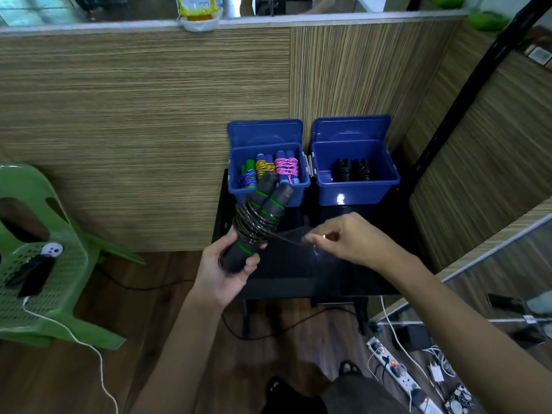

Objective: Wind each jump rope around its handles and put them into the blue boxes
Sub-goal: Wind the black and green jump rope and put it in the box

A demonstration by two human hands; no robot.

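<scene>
My left hand point(222, 271) grips the lower ends of two black jump rope handles with green rings point(263, 210), held together and tilted up to the right. A dark cord point(254, 224) is wound in several loops around their middle. My right hand point(346, 239) pinches the loose end of that cord, stretched taut to the right. Behind stand two open blue boxes on a black table point(298, 273). The left blue box point(268, 189) holds wound ropes in purple, yellow and pink. The right blue box point(357, 186) holds black wound ropes.
A green plastic chair point(44, 264) stands at the left with a dark object and a white cable on its seat. Wood-patterned walls enclose the table at the back and right. A power strip and cables point(397, 372) lie on the floor at the lower right.
</scene>
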